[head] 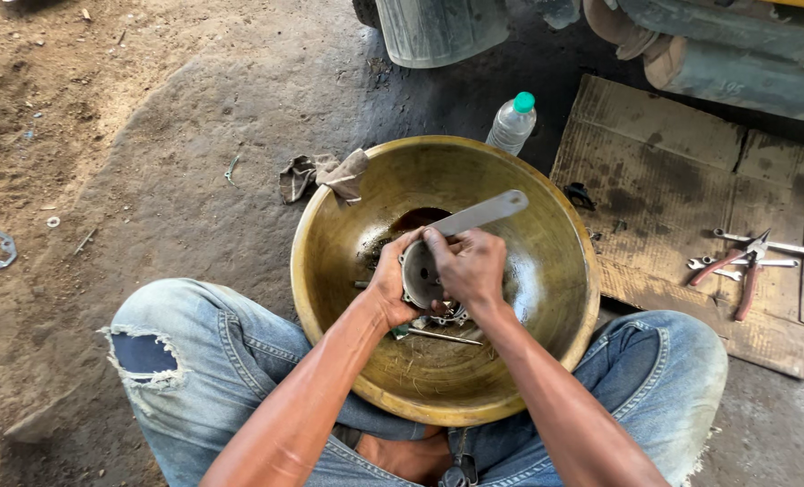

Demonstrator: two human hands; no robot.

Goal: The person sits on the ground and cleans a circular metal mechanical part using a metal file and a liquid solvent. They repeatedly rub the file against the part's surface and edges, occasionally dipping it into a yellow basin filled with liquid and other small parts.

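Down in our lap, our left hand (391,284) grips a round metal part (418,275) inside the brass basin (546,271), right hand (470,267) clasping a flat metal blade (483,214) against it, basin walls close around, pliers (735,271) well apart on cardboard (663,171), dirt floor (149,135) open leftward.

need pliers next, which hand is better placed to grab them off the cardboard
Right, probably. The pliers lie on the cardboard to the person's right, and the left hand cradles the round metal part.
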